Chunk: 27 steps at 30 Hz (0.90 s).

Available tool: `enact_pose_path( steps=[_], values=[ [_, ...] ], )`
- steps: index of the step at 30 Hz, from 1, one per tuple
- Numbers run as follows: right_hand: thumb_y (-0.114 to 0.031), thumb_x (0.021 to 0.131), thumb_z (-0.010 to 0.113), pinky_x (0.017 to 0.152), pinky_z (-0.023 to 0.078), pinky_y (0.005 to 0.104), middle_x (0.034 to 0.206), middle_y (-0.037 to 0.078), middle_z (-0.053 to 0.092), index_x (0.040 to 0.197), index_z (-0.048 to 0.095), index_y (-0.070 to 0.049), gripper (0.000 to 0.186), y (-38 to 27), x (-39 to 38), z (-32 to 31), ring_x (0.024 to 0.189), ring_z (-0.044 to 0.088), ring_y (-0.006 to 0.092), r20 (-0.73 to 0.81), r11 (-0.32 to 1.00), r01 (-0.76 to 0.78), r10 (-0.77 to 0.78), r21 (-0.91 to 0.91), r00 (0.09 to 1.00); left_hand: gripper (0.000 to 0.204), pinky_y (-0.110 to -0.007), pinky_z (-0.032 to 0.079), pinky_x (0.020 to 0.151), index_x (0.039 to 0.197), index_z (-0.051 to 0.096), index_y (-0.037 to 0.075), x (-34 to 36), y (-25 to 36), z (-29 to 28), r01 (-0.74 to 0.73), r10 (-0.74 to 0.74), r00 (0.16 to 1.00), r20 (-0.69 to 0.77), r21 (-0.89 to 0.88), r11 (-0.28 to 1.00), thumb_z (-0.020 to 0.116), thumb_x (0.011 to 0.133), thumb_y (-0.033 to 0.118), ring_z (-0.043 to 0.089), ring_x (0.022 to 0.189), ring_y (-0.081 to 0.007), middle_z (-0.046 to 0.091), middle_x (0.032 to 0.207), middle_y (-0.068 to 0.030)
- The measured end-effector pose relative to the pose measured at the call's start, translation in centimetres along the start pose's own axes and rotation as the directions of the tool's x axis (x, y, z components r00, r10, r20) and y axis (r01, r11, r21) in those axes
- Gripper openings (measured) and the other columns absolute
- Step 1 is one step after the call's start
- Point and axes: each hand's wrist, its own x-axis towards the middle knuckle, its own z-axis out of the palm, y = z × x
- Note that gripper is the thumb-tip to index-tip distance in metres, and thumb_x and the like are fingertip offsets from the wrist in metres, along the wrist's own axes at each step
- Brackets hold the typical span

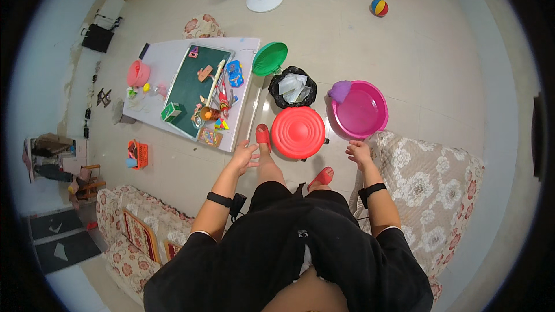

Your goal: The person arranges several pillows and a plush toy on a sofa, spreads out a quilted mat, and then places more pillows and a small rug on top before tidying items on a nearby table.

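My left hand (245, 155) hangs in the air with its fingers apart and nothing in it, close to the near right corner of the white table (245, 52). My right hand (359, 152) is also empty, its fingers loosely bent, between the patterned sofa (416, 179) and a magenta basin (378, 112). On the basin's left rim rests a purple bath puff (340, 91). A red round stool (298, 133) stands on the floor ahead of my feet. Behind it is a bin lined with a black bag (277, 99), holding whitish plastic; its green lid (270, 58) is raised.
A green board (196, 86) lies on the table, with a blue toy car (235, 73), a green box (171, 111) and a pink basket (138, 73). An orange basket (137, 154), a colourful ball (379, 7) and a white stand base (265, 0) are on the floor.
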Motion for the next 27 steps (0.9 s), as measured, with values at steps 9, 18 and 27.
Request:
enact_pose_path(
  steps=[9,18,27],
  values=[
    [-0.012,0.081,0.057,0.071,0.049,0.0387,0.092,0.007,0.06,0.107,0.053,-0.008,0.026,-2.3,9.7,13.0,0.085,0.061,0.0233,0.048,0.977,-0.212,0.213,-0.023,0.976,0.063,-0.043,0.052,0.07,0.13,0.026,0.002,19.0,10.9,-6.4,0.042,-0.038,0.994,0.101,-0.037,0.998,0.06,0.082,0.022,0.052,0.099,-0.0295,0.044,0.118,-0.016],
    [-0.012,0.074,0.059,0.067,0.051,0.0398,0.09,0.014,0.065,0.108,0.061,-0.004,0.035,-12.2,26.9,28.3,0.085,0.064,0.024,0.04,0.888,-0.118,0.151,-0.445,0.988,0.07,-0.036,0.045,0.077,0.137,0.027,0.002,39.8,16.2,-14.5,-0.279,0.389,0.9,-0.198,0.424,0.861,0.061,0.078,0.017,0.053,0.094,-0.0228,0.053,0.112,-0.0135],
    [-0.02,0.072,0.059,0.088,0.045,0.0377,0.105,0.022,0.061,0.11,0.058,0.001,0.043,-4.9,48.8,25.4,0.1,0.058,0.0345,-0.115,0.745,0.02,-0.129,-0.667,0.985,0.074,-0.034,0.037,0.097,0.143,0.018,0.009,49.9,21.7,-2.2,-0.339,0.39,0.91,-0.141,0.291,0.895,0.058,0.08,0.006,0.043,0.119,-0.026,0.028,0.142,-0.0181]
  ],
)
